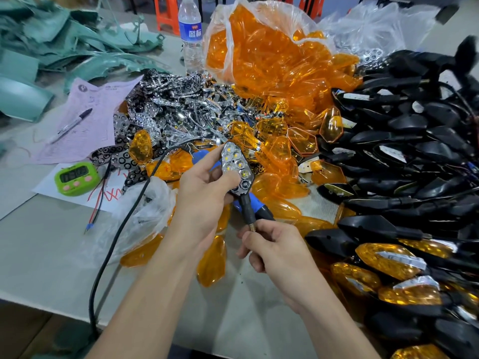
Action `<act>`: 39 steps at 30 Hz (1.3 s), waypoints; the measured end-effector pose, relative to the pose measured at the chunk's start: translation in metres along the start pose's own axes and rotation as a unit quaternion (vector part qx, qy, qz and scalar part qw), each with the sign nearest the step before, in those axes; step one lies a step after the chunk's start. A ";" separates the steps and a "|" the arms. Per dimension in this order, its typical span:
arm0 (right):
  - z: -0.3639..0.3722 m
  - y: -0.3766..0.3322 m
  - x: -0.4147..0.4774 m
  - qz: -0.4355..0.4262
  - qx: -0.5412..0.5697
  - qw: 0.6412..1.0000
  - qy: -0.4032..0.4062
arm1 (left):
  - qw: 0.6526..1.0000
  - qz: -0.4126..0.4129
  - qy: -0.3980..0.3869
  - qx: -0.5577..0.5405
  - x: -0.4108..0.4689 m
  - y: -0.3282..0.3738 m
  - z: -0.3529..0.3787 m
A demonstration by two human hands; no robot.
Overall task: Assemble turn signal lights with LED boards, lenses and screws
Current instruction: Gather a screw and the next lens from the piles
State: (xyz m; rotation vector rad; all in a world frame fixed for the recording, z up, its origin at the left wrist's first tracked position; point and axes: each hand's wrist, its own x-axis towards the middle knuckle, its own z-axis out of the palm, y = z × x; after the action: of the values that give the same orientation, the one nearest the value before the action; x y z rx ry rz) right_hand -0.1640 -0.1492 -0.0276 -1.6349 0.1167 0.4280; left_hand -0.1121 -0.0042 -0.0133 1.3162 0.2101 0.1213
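Centre of frame: one turn signal light [237, 168] held up above the table [51, 255], chrome reflector face with LEDs towards the camera, no lens on it yet. Risks, as judged: the reflector insert appears held in only by the thumb, so a loosened grip could let it tip out of the black shell into the clutter below; a thumb on the chrome could smudge it before the lens covers it; the wires at the stem end (not visible here) could get pinched or tugged by the lower hand. The pile of orange lenses [274, 73] is close behind, upper centre; a sideways sweep could scatter them. Left hand [204, 198]: rises from lower left, fingers curled round the back of the shell, thumb pressed on the lower part of the reflector. Right hand [274, 250]: comes from lower right, fingertips pinching the brass threaded end of the stem [248, 216]. Blue screwdriver [259, 212] lies just beneath, ungripped.
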 end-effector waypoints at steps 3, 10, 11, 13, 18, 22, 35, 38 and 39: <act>-0.001 0.002 -0.001 -0.006 -0.015 1.000 0.002 | 1.000 0.010 -0.012 0.005 -0.001 0.001 0.001; -0.002 0.003 -0.002 0.001 -0.072 0.997 0.001 | 1.000 0.018 -0.004 -0.009 0.000 0.001 0.000; -0.002 0.003 -0.002 0.003 -0.068 0.998 0.008 | 1.000 0.020 -0.002 -0.013 0.001 0.001 0.000; -0.001 0.004 -0.002 0.003 -0.067 0.998 0.023 | 0.999 0.026 -0.003 -0.019 0.001 0.001 0.000; 0.005 0.006 -0.002 0.012 -0.067 0.997 0.042 | 0.999 0.042 -0.011 -0.023 0.002 -0.002 0.000; 0.001 0.008 -0.001 0.012 -0.127 0.991 0.050 | 0.998 0.041 0.005 -0.046 0.002 -0.001 -0.002; -0.013 -0.016 -0.002 -0.050 -0.328 0.941 0.062 | 0.997 0.054 0.014 -0.059 0.004 0.009 -0.009; -0.001 -0.020 0.008 -0.096 -0.216 0.966 0.100 | 0.997 0.061 -0.008 -0.043 0.002 0.013 -0.008; 0.003 -0.019 0.012 -0.099 -0.196 0.971 0.097 | 0.997 0.062 -0.013 -0.041 0.001 0.014 -0.007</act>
State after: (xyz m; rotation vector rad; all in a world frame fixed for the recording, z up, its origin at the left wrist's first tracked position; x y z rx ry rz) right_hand -0.1470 -0.1413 -0.0138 -2.0560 0.0138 0.1395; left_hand -0.1125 0.0059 -0.0017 1.2473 0.1007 0.2162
